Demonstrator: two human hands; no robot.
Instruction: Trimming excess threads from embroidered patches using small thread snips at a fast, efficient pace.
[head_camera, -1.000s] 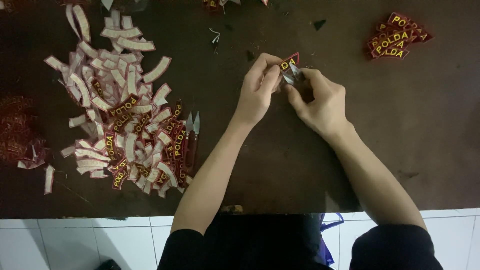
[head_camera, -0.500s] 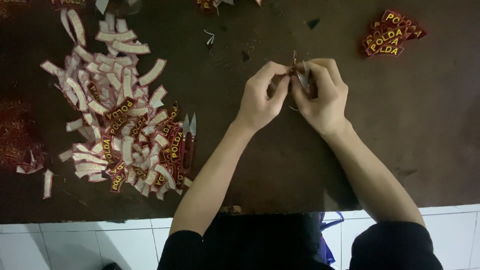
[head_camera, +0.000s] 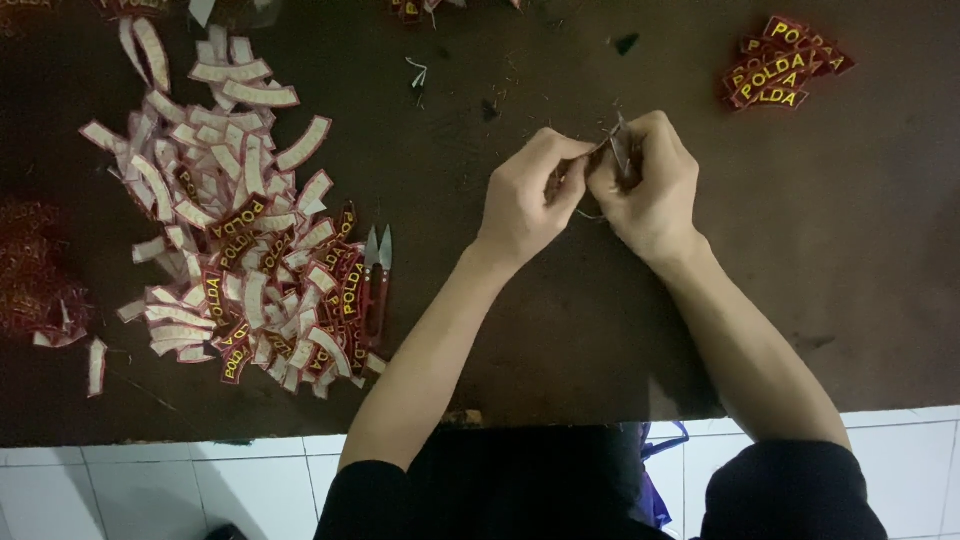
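1. The small dark red patch is mostly hidden between the fingers, above the dark desk, just right of centre.
2. The left hand pinches the patch, fingers curled tight.
3. The right hand is closed on thin metal snips, touching the left hand.
4. A patch heap lies at nine o'clock, with spare snips beside it.

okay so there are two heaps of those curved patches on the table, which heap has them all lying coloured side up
The small heap of patches at the table's far right, beyond the right hand: all show red with yellow lettering. The big heap at left is mostly turned over, showing pale backs.
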